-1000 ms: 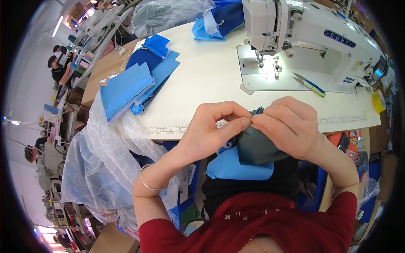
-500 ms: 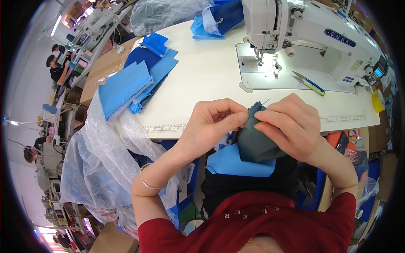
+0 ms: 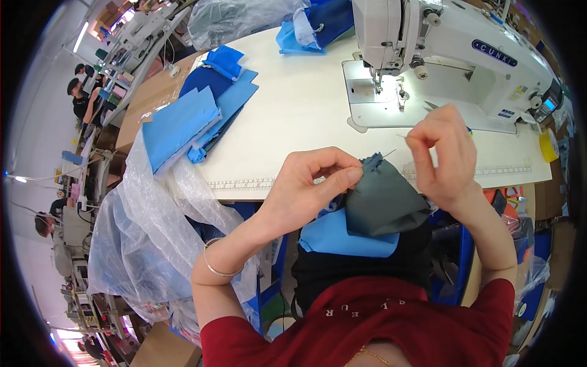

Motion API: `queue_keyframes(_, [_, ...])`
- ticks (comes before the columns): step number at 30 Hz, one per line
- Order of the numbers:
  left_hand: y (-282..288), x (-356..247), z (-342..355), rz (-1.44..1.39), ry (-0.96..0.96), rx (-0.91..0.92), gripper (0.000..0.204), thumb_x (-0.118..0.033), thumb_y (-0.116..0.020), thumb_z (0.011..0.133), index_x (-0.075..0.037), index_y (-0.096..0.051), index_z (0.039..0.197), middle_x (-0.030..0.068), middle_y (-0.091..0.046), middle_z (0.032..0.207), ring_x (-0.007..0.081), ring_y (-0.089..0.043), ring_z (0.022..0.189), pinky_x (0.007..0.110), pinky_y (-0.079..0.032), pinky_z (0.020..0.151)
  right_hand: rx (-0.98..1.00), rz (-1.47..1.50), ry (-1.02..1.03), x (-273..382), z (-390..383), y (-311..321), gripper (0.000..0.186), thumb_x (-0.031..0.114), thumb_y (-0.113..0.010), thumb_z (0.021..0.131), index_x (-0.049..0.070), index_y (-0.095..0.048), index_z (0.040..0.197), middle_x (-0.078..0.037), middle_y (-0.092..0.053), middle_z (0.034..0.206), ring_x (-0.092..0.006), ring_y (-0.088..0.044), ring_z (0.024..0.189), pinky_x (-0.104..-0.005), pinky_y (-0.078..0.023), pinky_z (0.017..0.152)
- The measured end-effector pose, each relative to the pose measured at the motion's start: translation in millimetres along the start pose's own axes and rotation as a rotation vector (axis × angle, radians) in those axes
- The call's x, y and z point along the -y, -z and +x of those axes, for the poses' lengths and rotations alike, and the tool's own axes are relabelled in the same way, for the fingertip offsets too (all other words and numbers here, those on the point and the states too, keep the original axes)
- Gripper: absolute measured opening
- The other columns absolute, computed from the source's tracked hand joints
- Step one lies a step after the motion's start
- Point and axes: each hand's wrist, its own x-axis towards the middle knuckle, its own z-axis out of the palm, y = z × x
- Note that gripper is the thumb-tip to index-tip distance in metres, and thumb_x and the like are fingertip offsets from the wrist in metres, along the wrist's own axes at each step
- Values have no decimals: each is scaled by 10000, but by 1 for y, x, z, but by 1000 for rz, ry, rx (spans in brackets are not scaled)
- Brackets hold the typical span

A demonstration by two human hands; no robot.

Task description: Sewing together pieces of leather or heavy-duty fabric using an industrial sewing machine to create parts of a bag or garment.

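My left hand (image 3: 312,186) pinches the gathered top corner of a dark grey-green fabric piece (image 3: 386,202) between thumb and fingers. Frayed blue edges show at that corner, and a thin pale strand (image 3: 390,152) sticks out of it. The piece hangs over my lap, overlapping a light blue fabric panel (image 3: 351,238) beneath it. To the right, apart from the fabric, my right hand (image 3: 449,156) is raised over the table edge. Its thumb and fingertips are closed on a short thin strand (image 3: 402,136), too small to tell whether it is thread.
A white sewing machine (image 3: 452,37) stands at the back right with its lamp lit. Thread snips (image 3: 431,105) beside it are mostly hidden by my right hand. Folded blue fabric pieces (image 3: 183,125) lie at the table's left, above a clear plastic bag (image 3: 140,244). Yellow tape (image 3: 548,145) sits far right.
My right hand has let go of the grey-green fabric and moved up and right with a thin strand in its fingers. My left hand keeps its pinch on the corner.
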Motion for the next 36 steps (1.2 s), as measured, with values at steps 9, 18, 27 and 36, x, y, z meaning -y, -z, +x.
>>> queue_keyframes(9, [2,-5,2,206,-185,11,123,-88,-602,891,28,-638,914,34,-634,819,83,-561,771,229,-450,714,170,461,-431,23,6,0,295,85,-721,771,32,-638,1049,-66,-659,936,-178,-620,786,-256,-485,652])
queue_keyframes(18, [-2,-10,0,298,-310,-104,146,-84,-678,806,24,-643,897,95,-658,800,146,-609,715,269,-488,689,388,1048,-1038,18,3,2,160,87,-674,849,-40,-645,941,-25,-649,803,-36,-571,721,-174,-451,622])
queue_keyframes(27, [7,-7,9,230,-88,-7,181,-113,-689,812,38,-654,906,64,-660,745,104,-608,720,245,-486,688,267,1128,-1082,18,-3,-4,171,116,-675,861,-26,-648,953,-23,-651,844,-42,-573,723,-178,-447,615])
queue_keyframes(36, [16,-4,21,-138,81,51,203,-124,-604,903,39,-644,1018,28,-664,859,50,-583,758,198,-473,689,178,1190,-1059,18,-1,-11,192,95,-652,871,-36,-630,1010,-39,-649,824,-62,-578,679,-205,-473,596])
